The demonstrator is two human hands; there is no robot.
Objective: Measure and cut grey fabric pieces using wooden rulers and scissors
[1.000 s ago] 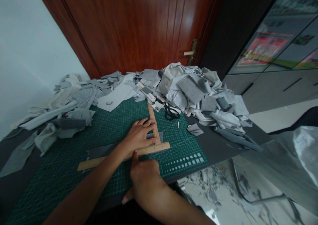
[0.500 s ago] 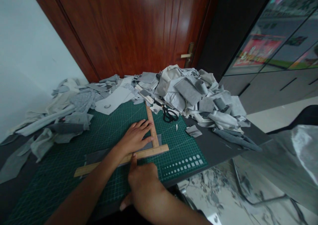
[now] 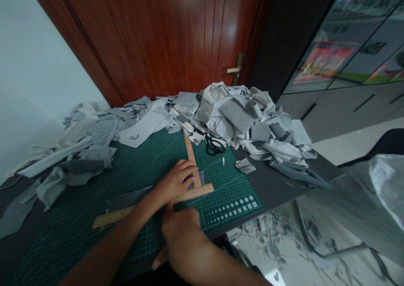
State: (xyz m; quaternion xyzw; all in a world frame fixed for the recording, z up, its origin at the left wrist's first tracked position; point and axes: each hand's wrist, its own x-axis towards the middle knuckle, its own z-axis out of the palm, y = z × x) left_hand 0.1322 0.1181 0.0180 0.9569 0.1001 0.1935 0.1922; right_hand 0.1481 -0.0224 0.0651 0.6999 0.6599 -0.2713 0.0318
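A wooden T-square [image 3: 113,216] lies on a green cutting mat [image 3: 148,149], its long blade pointing away from me. Under it is a strip of grey fabric [image 3: 126,198], partly covered by the ruler and my forearm. My left hand [image 3: 176,181] has its fingers bent over the blade near the joint, with the thumb drawn in beside them. Just below, my right hand [image 3: 183,227] meets the near edge of the crossbar with its index finger. Its other fingers are curled under, and whatever they may hold is hidden.
Black-handled scissors [image 3: 214,145] lie at the mat's far edge. Heaped fabric scraps [image 3: 236,113] line the back of the dark table [image 3: 265,185], with more scraps [image 3: 91,130] at left. A small grey scrap [image 3: 245,165] lies right of the mat. Offcuts litter the floor [image 3: 268,239].
My left hand has shifted slightly right and nearer, its fingers going from stretched flat to bent over the blade. The right hand has hardly moved. The view has shifted slightly.
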